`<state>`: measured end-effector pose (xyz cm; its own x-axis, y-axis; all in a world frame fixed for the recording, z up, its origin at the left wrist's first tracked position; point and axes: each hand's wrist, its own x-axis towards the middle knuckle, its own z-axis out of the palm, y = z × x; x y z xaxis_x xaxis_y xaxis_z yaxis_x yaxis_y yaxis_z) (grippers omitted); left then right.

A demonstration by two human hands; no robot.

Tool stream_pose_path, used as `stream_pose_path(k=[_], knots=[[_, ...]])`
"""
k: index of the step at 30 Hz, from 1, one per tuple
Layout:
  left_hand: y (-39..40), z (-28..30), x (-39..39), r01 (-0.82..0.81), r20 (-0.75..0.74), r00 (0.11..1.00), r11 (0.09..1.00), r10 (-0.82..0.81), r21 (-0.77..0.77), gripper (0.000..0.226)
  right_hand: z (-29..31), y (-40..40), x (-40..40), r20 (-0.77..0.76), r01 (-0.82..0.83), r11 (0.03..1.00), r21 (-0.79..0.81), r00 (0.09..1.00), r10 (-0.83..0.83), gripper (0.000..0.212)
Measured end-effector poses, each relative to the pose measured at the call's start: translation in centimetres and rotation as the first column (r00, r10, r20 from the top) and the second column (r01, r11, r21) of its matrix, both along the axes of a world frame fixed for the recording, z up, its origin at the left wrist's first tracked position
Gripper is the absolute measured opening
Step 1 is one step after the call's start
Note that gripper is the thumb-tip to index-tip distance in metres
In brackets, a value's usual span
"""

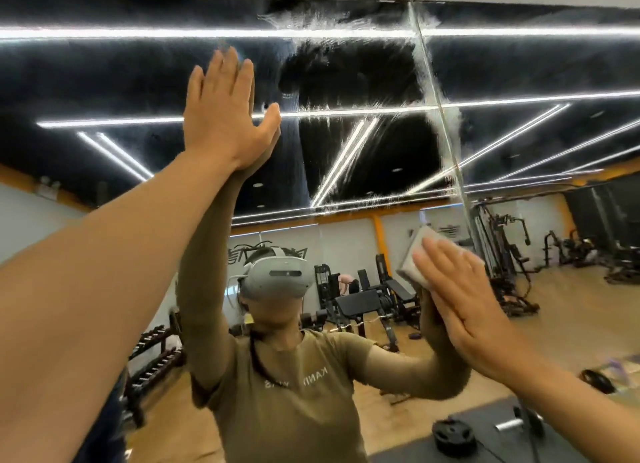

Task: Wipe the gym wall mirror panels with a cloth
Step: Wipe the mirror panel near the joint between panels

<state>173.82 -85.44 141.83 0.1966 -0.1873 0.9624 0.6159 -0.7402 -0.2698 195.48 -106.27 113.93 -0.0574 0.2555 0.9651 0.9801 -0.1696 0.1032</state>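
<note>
Gym wall mirror (138, 81) fills the view, w/ a vertical seam (437, 102) splitting it into a wide left panel and a narrower right panel. Streaky wet smears (346, 143) run across the glass just left of the seam and along it. Left hand (221, 116) is raised high, fingers straight and together, palm flat against the left panel; it holds nothing. Right hand (464, 296) is lower, near the seam, fingers straight, pressing a folded pale cloth (420, 254) flat onto the mirror; cloth sits between palm and glass, its upper-left corner sticking out past the fingertips. No curl round the cloth, just a flat press. Reflection shows the person in an olive t-shirt (294, 400) wearing a grey headset (280, 275), plus a weight bench (360, 303), a dumbbell rack (156, 355), a cable machine (502, 240), ceiling light strips (138, 32) and a wood floor (571, 310). Weight plate (453, 436) lies on a dark mat at lower right.
</note>
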Motion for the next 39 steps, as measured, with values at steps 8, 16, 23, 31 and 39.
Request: stream_pose_path(k=[8,16,23,31,39], knots=[[-0.1,-0.3,-0.3,0.017,-0.026,1.000,0.999,-0.018,-0.035,0.072,5.5,-0.5,-0.3,0.010,0.004,1.000,0.029,1.000,-0.004,0.055],[-0.5,0.1,-0.8,-0.004,-0.073,0.997,0.998,-0.001,-0.069,0.072,10.4,6.0,-6.3,0.047,-0.023,0.960,0.280,0.999,0.010,0.051],[-0.7,0.6,-1.2,-0.024,-0.091,0.996,0.996,0.016,-0.081,0.074,5.6,5.6,-6.8,0.551,0.142,0.928,-0.344,0.831,0.077,0.056],[-0.8,0.3,-1.6,0.008,-0.114,0.993,0.998,-0.016,-0.067,0.073,9.5,0.3,-1.0,-0.169,0.076,0.894,0.441,0.986,0.000,0.040],[-3.0,-14.2,-1.7,0.324,-0.155,0.933,0.946,-0.324,-0.023,0.063,-1.0,1.4,-2.5,-0.009,-0.003,1.000,0.019,1.000,0.003,0.056]])
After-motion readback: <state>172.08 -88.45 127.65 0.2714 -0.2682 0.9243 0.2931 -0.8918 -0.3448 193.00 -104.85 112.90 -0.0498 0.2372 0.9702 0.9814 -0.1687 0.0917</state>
